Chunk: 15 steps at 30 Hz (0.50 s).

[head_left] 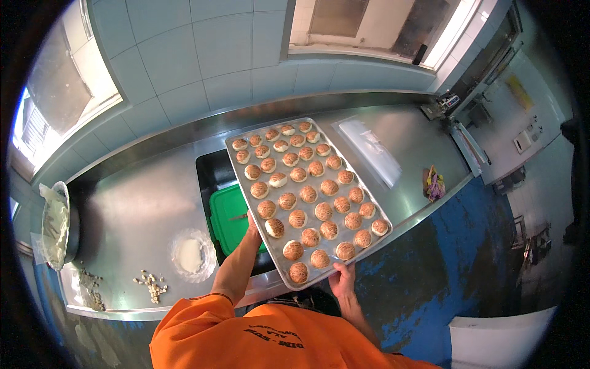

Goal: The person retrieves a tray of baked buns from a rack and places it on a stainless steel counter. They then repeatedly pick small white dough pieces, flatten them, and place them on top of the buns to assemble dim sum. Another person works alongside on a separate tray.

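Note:
A large metal baking tray [281,265] lies slantwise in front of me, carrying several rows of round buns [308,194] with golden-brown, streaked tops and paler sides. My left hand [252,226] is at the tray's left edge, its fingers mostly hidden beneath the metal. At the near right edge, my right hand [343,278] grips the rim with the thumb on top. The tray covers part of a dark sink basin [208,166], where a green plastic lid or board [226,216] shows with a small knife-like object on it.
A steel counter [135,203] runs along the tiled wall. On its left are a bowl [67,227], a plastic-covered white round [190,255] and small pale pieces [151,286]. To the right lie clear plastic sheets [369,150] and a crumpled cloth [434,184].

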Each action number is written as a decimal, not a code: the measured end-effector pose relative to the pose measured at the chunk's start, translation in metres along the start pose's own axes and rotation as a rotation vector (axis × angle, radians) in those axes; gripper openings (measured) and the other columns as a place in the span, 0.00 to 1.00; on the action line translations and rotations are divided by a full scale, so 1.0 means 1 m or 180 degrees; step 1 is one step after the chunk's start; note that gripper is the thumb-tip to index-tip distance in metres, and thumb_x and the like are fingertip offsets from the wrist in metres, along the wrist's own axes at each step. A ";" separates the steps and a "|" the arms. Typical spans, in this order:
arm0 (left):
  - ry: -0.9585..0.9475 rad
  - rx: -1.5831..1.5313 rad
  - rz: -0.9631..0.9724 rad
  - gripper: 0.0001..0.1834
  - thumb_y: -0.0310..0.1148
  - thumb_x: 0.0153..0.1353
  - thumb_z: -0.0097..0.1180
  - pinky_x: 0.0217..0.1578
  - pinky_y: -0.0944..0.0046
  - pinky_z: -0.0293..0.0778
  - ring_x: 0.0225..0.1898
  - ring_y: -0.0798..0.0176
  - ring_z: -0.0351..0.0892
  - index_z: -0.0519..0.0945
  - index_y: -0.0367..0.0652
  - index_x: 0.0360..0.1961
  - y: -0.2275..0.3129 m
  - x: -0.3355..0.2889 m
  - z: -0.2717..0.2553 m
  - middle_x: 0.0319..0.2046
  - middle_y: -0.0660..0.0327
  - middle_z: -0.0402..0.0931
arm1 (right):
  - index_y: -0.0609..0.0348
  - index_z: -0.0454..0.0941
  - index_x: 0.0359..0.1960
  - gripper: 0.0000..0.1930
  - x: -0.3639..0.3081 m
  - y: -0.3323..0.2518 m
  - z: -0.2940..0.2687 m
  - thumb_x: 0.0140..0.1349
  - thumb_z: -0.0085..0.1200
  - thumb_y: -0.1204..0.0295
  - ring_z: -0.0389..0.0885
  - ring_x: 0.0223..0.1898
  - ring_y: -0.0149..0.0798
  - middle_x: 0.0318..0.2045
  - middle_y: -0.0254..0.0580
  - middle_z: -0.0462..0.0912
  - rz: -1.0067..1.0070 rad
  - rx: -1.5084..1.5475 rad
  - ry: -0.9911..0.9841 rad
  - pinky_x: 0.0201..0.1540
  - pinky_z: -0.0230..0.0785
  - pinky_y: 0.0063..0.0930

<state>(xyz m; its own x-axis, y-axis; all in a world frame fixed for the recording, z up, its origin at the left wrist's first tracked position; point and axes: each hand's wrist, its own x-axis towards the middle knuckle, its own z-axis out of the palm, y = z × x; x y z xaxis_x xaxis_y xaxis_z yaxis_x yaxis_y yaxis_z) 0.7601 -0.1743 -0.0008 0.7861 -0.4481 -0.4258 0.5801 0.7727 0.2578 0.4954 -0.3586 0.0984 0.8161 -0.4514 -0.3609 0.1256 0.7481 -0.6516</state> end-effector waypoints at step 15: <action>0.1022 0.0642 0.0213 0.28 0.49 0.75 0.42 0.63 0.48 0.71 0.61 0.50 0.76 0.68 0.43 0.67 0.022 -0.118 -0.006 0.62 0.54 0.75 | 0.60 0.73 0.55 0.16 0.072 0.045 -0.007 0.66 0.56 0.79 0.82 0.48 0.38 0.48 0.39 0.81 0.1153 -0.0773 0.0238 0.51 0.80 0.40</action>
<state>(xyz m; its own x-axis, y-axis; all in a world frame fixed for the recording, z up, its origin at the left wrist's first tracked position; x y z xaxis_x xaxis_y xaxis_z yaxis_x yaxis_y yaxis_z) 0.6790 -0.1022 0.0497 0.7352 -0.2113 -0.6440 0.5853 0.6772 0.4459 0.5561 -0.3606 0.0379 0.7389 -0.2218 -0.6363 -0.3046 0.7324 -0.6090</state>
